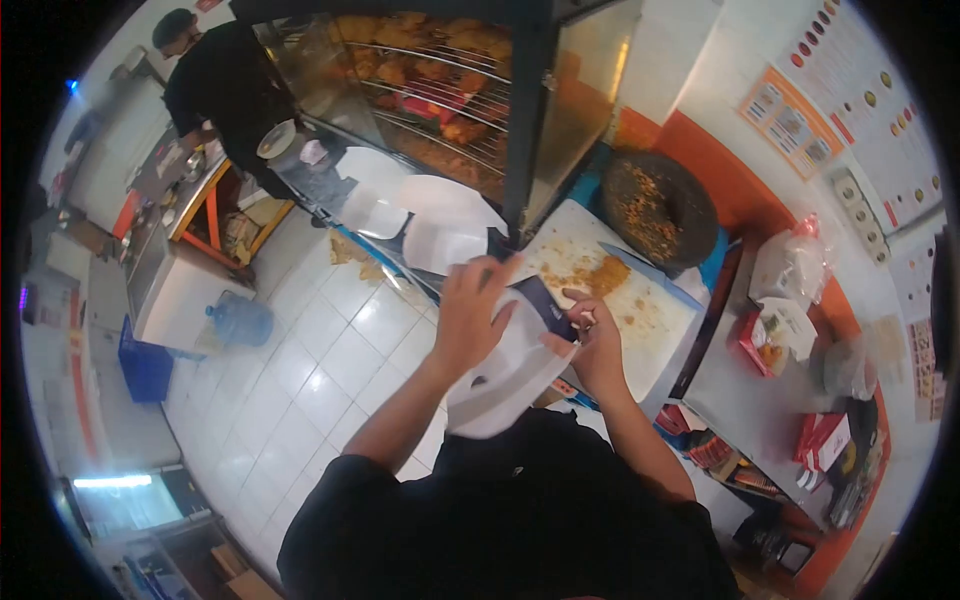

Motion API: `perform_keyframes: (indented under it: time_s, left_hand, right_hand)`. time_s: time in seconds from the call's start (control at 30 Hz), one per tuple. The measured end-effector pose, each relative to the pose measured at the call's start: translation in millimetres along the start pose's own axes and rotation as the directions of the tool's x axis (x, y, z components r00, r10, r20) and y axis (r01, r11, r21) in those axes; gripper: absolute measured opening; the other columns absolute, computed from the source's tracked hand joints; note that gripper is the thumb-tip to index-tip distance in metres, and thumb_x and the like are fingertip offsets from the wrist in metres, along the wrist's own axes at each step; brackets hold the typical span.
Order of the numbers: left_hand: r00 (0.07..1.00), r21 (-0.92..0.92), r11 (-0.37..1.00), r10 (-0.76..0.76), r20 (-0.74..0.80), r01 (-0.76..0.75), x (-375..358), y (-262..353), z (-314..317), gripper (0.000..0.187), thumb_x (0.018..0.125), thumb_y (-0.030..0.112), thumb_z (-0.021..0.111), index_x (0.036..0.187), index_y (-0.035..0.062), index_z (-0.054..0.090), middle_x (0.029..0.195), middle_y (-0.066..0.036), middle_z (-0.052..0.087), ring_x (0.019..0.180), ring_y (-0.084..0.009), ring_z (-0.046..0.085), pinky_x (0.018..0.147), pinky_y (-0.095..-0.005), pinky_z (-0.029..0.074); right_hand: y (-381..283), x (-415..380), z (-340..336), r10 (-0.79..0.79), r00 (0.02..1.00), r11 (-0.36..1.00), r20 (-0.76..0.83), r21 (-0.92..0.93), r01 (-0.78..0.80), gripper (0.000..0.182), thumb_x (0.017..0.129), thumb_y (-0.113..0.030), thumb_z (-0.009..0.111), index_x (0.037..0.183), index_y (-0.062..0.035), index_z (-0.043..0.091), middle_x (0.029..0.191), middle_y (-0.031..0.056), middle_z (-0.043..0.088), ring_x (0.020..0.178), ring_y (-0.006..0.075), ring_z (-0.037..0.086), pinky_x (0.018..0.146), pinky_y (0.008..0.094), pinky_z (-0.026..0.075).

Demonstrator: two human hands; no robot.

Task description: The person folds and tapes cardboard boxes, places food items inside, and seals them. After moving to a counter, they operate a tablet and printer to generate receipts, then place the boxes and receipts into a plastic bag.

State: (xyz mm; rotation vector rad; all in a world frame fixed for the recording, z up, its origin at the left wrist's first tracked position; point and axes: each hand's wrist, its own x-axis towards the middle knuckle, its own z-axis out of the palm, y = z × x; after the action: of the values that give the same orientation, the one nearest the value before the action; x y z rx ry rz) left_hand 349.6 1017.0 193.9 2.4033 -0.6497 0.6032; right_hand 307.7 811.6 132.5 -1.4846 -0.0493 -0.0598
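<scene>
Head | left hand [472, 315] spread | white carton [510, 375] between | right hand [594, 345] gripping carton's edge

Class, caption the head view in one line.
Right hand holds a white paper carton, left hand over it, near a food-stained cutting board.

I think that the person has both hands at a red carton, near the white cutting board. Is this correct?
Not fully: in the head view, the carton is mostly white, not red. The left hand and right hand are indeed at it, near the white cutting board.
</scene>
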Motion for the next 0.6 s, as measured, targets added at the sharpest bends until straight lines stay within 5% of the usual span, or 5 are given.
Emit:
perform_keyframes:
  time_s: [0.13, 0.27, 0.4, 0.5, 0.6]
  left_hand:
    - [0.912, -0.168, 0.978, -0.049, 0.407, 0.127, -3, -72, 9, 0.037, 0.082, 0.003, 0.064, 0.119, 0.0071, 0.067, 0.104, -0.017, 0.065, 0.097, -0.034, 0.064, 0.083, -0.0424, 0.051]
    - [0.966, -0.227, 0.94, -0.233, 0.115, 0.254, -32, -233, 12, 0.026, 0.085, -0.001, 0.058, 0.108, -0.001, 0.069, 0.112, -0.02, 0.07, 0.105, -0.0373, 0.066, 0.092, -0.0418, 0.051]
    - [0.779, 0.11, 0.786, -0.564, -0.274, 0.608, -93, -450, -27, 0.035, 0.101, 0.025, 0.045, 0.106, -0.002, 0.067, 0.092, -0.027, 0.066, 0.083, -0.0416, 0.065, 0.076, -0.0478, 0.05]
    - [0.355, -0.245, 0.386, -0.92, -0.164, 0.889, -89, -548, -81, 0.04, 0.097, 0.031, 0.048, 0.105, -0.0026, 0.067, 0.08, -0.018, 0.063, 0.062, -0.0309, 0.06, 0.053, -0.0423, 0.048]
    - [0.243, -0.288, 0.296, -0.948, -0.204, 0.911, -72, -639, -94, 0.029, 0.091, 0.027, 0.056, 0.094, -0.0024, 0.058, 0.064, -0.009, 0.05, 0.047, -0.0178, 0.045, 0.042, -0.0359, 0.041]
  right_hand:
    - [5, 6, 24, 0.179, 0.978, 0.976, 0.105, 0.104, -0.19, 0.041, 0.09, -0.009, 0.074, 0.123, -0.0034, 0.05, 0.143, 0.0166, 0.049, 0.116, 0.0209, 0.059, 0.099, 0.0359, 0.049]
    - [24, 7, 4, 0.202, 0.977, 0.978, -0.064, -0.034, -0.204, 0.037, 0.096, -0.014, 0.063, 0.13, -0.0053, 0.05, 0.141, 0.0133, 0.052, 0.116, 0.0228, 0.062, 0.095, 0.0342, 0.049]
    - [63, -25, -37, 0.312, 0.912, 0.948, -0.266, 0.031, -0.315, 0.037, 0.093, -0.012, 0.062, 0.128, -0.008, 0.052, 0.139, 0.0107, 0.053, 0.116, 0.0231, 0.062, 0.093, 0.0347, 0.051]
    - [73, -58, -45, 0.43, 0.778, 0.895, -0.458, 0.105, -0.433, 0.036, 0.091, -0.014, 0.064, 0.126, -0.0075, 0.054, 0.132, 0.01, 0.056, 0.111, 0.0219, 0.062, 0.091, 0.0351, 0.051]
    - [70, -85, -37, 0.461, 0.671, 0.868, -0.581, 0.137, -0.478, 0.034, 0.089, -0.011, 0.064, 0.122, -0.0052, 0.057, 0.124, 0.01, 0.059, 0.105, 0.0207, 0.064, 0.086, 0.0347, 0.053]
